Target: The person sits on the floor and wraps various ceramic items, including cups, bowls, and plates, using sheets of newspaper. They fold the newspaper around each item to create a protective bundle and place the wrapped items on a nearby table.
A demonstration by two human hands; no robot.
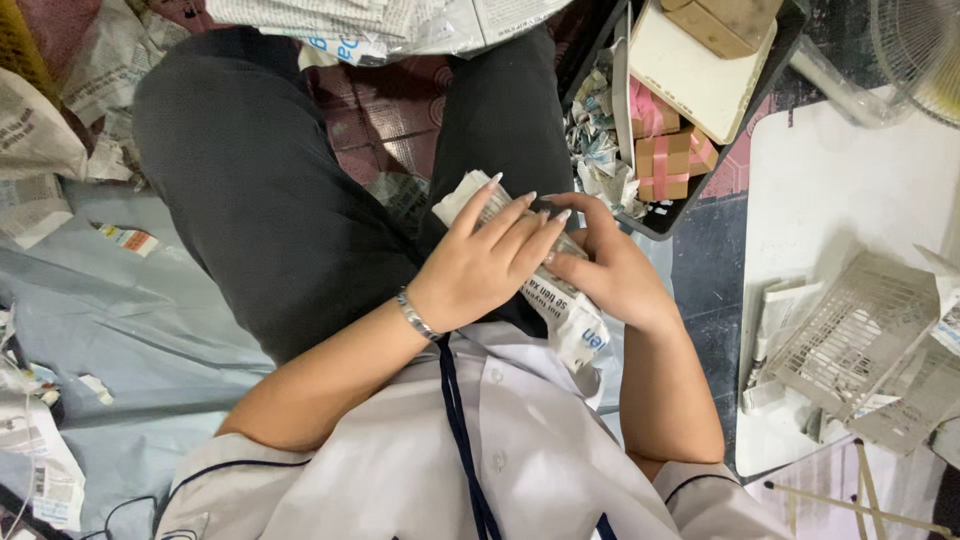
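Sitting cross-legged, a person wraps a newspaper bundle (560, 300) over the lap; left hand (490, 265) and right hand (605, 270) both grip it, beside a black tray (665, 225).

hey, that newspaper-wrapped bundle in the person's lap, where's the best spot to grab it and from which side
Probably around its middle, across the narrow width. The bundle lies slantwise over the lap, one end by the knee, the other by the shirt. The left hand already covers the middle from above and the right hand steadies its far side, so coming from above, fingers wrapping both long sides, seems firmest. The loose paper ends would likely tear or slip.
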